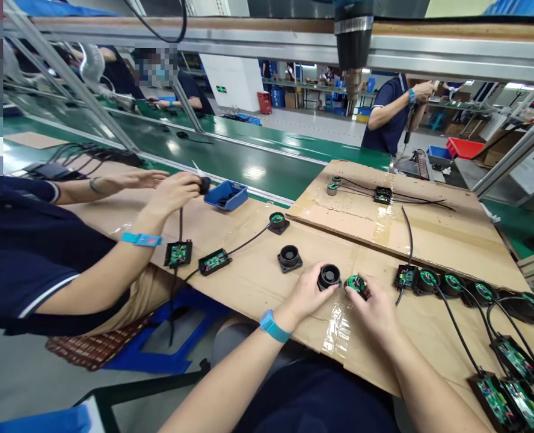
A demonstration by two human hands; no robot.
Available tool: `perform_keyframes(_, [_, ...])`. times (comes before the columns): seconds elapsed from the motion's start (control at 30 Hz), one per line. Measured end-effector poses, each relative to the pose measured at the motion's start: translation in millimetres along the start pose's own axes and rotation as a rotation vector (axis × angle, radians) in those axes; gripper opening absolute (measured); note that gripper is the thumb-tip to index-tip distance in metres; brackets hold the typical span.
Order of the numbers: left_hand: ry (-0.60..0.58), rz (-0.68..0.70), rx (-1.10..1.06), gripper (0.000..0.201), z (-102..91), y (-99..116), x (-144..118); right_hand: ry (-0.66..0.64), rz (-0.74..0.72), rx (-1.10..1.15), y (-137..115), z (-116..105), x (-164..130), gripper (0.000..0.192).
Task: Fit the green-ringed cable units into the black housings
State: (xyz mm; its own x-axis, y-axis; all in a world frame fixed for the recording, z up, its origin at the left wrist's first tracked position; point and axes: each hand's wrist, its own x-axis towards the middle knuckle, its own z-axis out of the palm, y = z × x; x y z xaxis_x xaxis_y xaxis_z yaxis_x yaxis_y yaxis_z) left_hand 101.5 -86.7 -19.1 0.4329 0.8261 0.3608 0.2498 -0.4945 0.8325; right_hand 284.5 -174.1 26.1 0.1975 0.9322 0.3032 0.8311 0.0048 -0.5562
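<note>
over at the bench, the left hand (303, 296) is clamped on a round black housing (329, 275), while the right hand (379, 310) pinches a green circuit board (353, 282) just to its right. both are above the near cardboard (244, 287); a second housing (289, 256) rests farther left.

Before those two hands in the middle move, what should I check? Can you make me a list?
1. Left hand has the housing: ok, gripped at its side.
2. Right hand has the green board: ok.
3. Housing's open side faces up: ok.
4. Board's underside is fine: cannot tell, it is out of sight.
5. Wristband on each wrist: not ok, it shows only on the left one.
6. Neighbor's hands out of the way: ok, well off to the left.
</note>
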Motion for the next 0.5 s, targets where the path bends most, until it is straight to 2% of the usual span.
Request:
perform_keyframes(0.07, [-0.011,0.048,0.004,0.047,0.4,0.2,-1.1,0.129,-0.085,0.077,-6.0,-2.7,-1.1,0.041])
perform_keyframes(0.13, [-0.018,0.117,0.016,0.05,1.8,-0.1,-2.4,0.173,-0.185,0.132,-12.2,-2.3,-2.4,0.043])
perform_keyframes(0.2, [-0.017,0.19,0.034,0.052,3.9,-0.6,-3.7,0.141,-0.245,0.152,-16.2,2.0,-3.4,0.044])
perform_keyframes(0.33, [-0.031,0.289,0.058,0.05,7.6,-1.4,-4.6,0.064,-0.25,0.139,-15.2,16.4,-4.9,0.044])
perform_keyframes(0.5, [-0.018,0.3,0.092,0.046,9.3,-3.9,-5.2,0.069,-0.209,0.087,-13.6,25.2,-6.8,0.042])
